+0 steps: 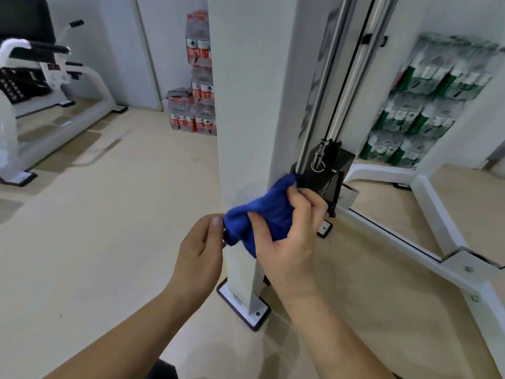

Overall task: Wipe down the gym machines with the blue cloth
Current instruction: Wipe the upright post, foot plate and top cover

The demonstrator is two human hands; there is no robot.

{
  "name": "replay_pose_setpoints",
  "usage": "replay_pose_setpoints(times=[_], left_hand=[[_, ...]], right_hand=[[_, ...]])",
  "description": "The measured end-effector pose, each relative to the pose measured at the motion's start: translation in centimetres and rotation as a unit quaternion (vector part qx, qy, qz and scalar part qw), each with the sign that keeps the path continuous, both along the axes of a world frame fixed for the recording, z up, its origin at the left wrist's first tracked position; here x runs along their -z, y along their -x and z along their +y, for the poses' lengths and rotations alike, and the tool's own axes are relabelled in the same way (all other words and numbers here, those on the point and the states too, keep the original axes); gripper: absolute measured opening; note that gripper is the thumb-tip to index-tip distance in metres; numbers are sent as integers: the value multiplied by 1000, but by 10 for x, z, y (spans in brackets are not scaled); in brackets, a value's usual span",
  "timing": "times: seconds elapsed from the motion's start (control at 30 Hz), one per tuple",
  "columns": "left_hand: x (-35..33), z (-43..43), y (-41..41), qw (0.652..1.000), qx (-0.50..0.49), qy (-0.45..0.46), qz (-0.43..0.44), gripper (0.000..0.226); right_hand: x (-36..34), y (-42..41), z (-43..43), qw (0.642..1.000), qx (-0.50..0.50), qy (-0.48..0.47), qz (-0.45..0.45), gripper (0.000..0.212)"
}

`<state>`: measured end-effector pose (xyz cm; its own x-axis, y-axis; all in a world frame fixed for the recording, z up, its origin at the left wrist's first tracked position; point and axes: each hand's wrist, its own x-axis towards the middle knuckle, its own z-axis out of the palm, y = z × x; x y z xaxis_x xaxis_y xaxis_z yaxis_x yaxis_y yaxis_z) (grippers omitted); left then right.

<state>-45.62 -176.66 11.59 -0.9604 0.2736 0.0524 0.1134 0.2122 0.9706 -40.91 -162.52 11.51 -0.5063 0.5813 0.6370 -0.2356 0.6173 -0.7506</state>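
Note:
A bunched blue cloth [269, 212] is held against the lower part of a white upright column [246, 105] of a cable machine. My right hand [289, 236] grips the cloth, fingers curled over its top, beside the black pulley carriage [328, 176]. My left hand [200, 250] pinches the cloth's left end between thumb and fingers. Chrome guide rails [344, 77] and a black cable rise from the carriage.
The column's foot plate [246, 307] is bolted on the beige floor. A white frame bar [410, 242] runs to the right. Stacked packs of water bottles [199, 86] stand behind the column. Another white gym machine [49, 77] is at the far left.

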Motion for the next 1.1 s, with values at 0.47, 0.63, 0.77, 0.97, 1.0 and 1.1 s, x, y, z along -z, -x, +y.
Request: replay_pose_setpoints(times=[0.47, 0.63, 0.77, 0.97, 1.0, 1.1], left_hand=[[93, 25, -20, 994, -64, 72, -61, 25], [129, 30, -17, 988, -67, 90, -108, 25], [165, 26, -3, 969, -34, 162, -183, 22], [225, 13, 39, 900, 93, 359, -230, 21], [233, 13, 42, 895, 96, 371, -228, 22], [260, 16, 46, 889, 101, 392, -213, 22]], right_hand=[[163, -14, -12, 982, -60, 104, -144, 60], [217, -13, -15, 976, -62, 79, -192, 69], [277, -15, -16, 954, -59, 117, -268, 68], [343, -16, -22, 905, -51, 177, -384, 83], [354, -17, -21, 890, -48, 177, -417, 83], [370, -19, -9, 821, -77, 262, -501, 62]])
